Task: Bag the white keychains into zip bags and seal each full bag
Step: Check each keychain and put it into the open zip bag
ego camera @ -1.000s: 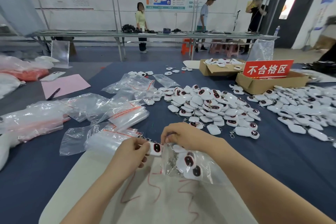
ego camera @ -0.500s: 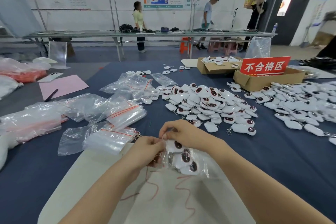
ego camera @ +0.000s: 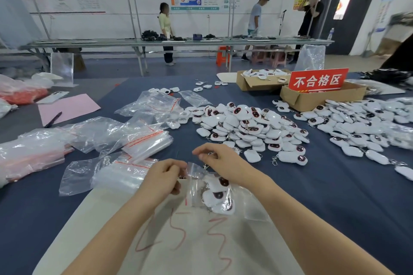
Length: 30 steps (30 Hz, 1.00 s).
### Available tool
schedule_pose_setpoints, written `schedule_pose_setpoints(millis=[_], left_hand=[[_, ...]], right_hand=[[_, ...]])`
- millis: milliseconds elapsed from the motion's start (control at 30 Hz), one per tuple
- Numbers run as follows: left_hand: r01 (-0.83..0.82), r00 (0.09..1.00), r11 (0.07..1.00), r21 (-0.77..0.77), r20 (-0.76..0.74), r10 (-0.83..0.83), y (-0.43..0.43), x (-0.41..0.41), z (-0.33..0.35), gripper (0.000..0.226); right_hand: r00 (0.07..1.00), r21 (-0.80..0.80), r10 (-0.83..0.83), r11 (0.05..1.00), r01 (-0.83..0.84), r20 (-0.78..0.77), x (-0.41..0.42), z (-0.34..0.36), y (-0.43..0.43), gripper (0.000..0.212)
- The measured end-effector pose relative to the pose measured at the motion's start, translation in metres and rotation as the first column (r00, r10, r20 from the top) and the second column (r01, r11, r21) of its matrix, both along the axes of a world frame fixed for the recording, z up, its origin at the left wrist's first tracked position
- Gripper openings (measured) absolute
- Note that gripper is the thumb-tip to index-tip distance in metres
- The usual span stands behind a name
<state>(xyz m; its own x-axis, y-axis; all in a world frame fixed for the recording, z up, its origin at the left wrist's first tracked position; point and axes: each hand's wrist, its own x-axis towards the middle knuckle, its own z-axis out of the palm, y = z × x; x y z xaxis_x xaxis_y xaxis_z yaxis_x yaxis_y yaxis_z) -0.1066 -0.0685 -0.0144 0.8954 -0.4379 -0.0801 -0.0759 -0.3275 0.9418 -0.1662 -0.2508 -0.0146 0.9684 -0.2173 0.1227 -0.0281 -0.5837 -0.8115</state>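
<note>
We are at the near edge of the blue surface (ego camera: 335,196), working over a pale board (ego camera: 201,241) scribbled with red marks. The zip bag (ego camera: 194,187) lies on it between our hands, mouth pointing far and left. Several white keychains (ego camera: 218,194) are already bunched in its right half.

Our left hand (ego camera: 164,176) has its fingers curled, pinching the near-left lip of the bag. Our right hand (ego camera: 220,161) arches over the mouth with thumb and forefinger pressed together on what looks like the far lip. A metal clasp shows just beside them, so we cannot rule out that they nip a ring as well. Holding both lips this way keeps the opening taut and the load from spilling out.

We judge the bag close to full, so sealing is probably next.

The loose pile of keychains (ego camera: 248,127) sits just beyond our right hand for easy picking, and the empty bags (ego camera: 143,143) are stacked to the left. A cardboard box (ego camera: 324,98) with a red sign stands far right.
</note>
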Motion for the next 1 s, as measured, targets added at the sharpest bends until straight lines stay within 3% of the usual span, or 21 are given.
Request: schedule_pose_setpoints(millis=[100, 300, 433, 567, 800, 1000], left_hand=[[-0.078, 0.997, 0.991, -0.110, -0.021, 0.076, -0.003, 0.007, -0.005, 0.032], [-0.118, 0.992, 0.941, -0.317, -0.080, 0.097, -0.024, 0.020, -0.008, 0.030], [-0.155, 0.982, 0.884, -0.440, -0.166, 0.090, -0.044, 0.038, -0.008, 0.025], [-0.206, 0.955, 0.797, -0.568, -0.295, 0.037, -0.061, 0.056, -0.012, 0.025], [-0.288, 0.912, 0.714, -0.638, -0.410, 0.001, -0.067, 0.072, -0.034, 0.023], [-0.166, 0.948, 0.781, -0.602, -0.314, -0.040, -0.070, 0.070, -0.038, 0.025]], right_hand=[[0.989, 0.030, -0.144, 0.989, 0.143, 0.036, 0.003, -0.010, -0.011, 0.024], [0.924, -0.180, -0.379, 0.906, 0.382, 0.057, 0.007, -0.028, -0.026, 0.035], [0.878, -0.228, -0.472, 0.849, 0.476, 0.075, 0.009, -0.031, -0.032, 0.042], [0.843, -0.473, -0.534, 0.727, 0.498, 0.067, 0.016, -0.032, -0.037, 0.041], [0.817, -0.596, -0.575, 0.644, 0.478, 0.034, 0.035, -0.041, -0.038, 0.048], [0.806, -0.561, -0.580, 0.629, 0.538, 0.123, 0.038, -0.047, -0.038, 0.029]])
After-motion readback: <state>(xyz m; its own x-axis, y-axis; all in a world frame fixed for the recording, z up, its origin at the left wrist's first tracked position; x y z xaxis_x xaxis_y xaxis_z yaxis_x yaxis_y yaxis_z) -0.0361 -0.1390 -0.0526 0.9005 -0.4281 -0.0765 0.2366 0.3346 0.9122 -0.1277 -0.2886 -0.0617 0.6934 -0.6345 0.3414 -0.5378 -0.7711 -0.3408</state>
